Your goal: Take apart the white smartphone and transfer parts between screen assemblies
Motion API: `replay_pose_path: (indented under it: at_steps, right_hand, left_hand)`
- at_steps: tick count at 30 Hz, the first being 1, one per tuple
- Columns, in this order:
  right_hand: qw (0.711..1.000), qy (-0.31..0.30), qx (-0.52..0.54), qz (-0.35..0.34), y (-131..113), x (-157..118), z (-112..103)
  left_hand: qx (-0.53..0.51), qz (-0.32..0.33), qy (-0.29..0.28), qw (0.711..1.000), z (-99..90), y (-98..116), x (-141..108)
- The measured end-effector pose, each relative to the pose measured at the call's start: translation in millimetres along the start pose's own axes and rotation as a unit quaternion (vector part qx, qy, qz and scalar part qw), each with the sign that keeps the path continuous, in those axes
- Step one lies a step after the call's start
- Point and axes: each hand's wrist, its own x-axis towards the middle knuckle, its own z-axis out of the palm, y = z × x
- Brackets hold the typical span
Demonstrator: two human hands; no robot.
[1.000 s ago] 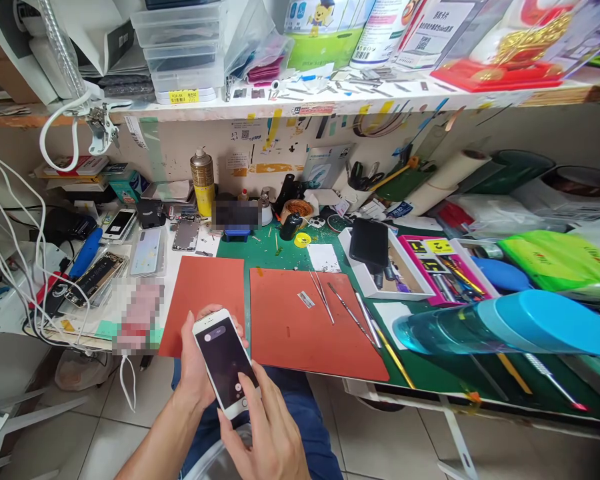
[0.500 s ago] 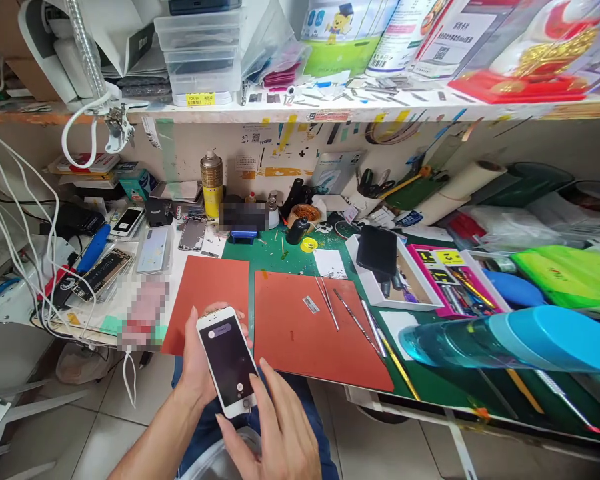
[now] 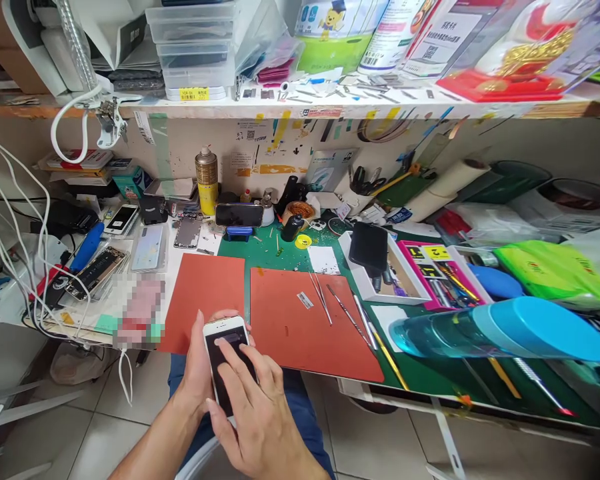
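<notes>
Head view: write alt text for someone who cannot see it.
A person's left hand holds a white-framed, dark-screened rectangular smartphone, partly covered by the right hand. Beyond, two flat red-brown rectangular mats lie on a cluttered green-and-white workbench.

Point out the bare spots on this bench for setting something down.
The left red mat looks bare beyond the left hand and white phone. The right red mat is open left of the small silver strip. Crowded: that mat's right side, around the tweezers, and the area by the spray can.
</notes>
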Motion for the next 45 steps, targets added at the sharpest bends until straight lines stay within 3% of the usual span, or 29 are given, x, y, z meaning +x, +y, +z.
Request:
replay_pose_path:
  at_steps: [8, 13, 18, 25, 31, 45]
  right_hand:
    - [0.995, 0.055, -0.035, 0.071, 19.9, -6.7, -5.9]
    - [0.983, 0.131, 0.062, 0.116, 30.1, -30.7, -7.3]
    - [0.964, 0.069, 0.129, 0.221, 25.8, -68.2, 5.2]
    - [0.984, 0.060, 0.047, 0.159, 14.1, -96.7, 23.5]
    - [0.987, 0.074, 0.015, 0.144, 6.8, -84.6, 30.4]
    - [0.985, 0.119, 0.010, 0.122, -1.8, -70.2, 30.3]
  left_hand:
    - [0.007, -0.015, 0.004, 1.000, 2.6, 4.7, -2.8]
    - [-0.008, -0.019, -0.018, 1.000, 2.3, 6.3, -0.2]
    - [-0.014, -0.010, -0.009, 1.000, -0.8, 6.7, 4.0]
    - [-0.003, -0.017, 0.003, 1.000, 1.1, -0.3, 7.1]
    - [-0.006, -0.002, 0.024, 1.000, 5.7, -4.7, 6.3]
    - [-0.022, -0.003, 0.007, 1.000, 6.1, -0.2, 3.2]
